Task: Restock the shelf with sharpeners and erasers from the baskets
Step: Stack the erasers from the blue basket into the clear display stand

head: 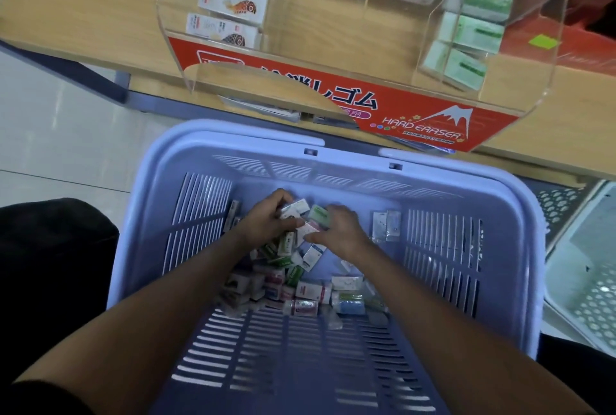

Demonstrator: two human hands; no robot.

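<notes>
Gripping eraser boxes (308, 229) in left hand (266, 219) and right hand (341, 231) at mid basket (233, 138) — clear display (433, 114) dead ahead, past the far rim.

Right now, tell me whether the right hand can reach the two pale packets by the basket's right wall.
Probably yes: the right hand is just left of the packets, inside the basket, with nothing between.

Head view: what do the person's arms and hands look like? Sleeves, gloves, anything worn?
The left hand and right hand are bare: no gloves, watch or wristband shows. The left forearm and right forearm are uncovered. A dark sleeve edge shows on the left arm at the bottom left corner. Rings: too blurred to tell.
</notes>
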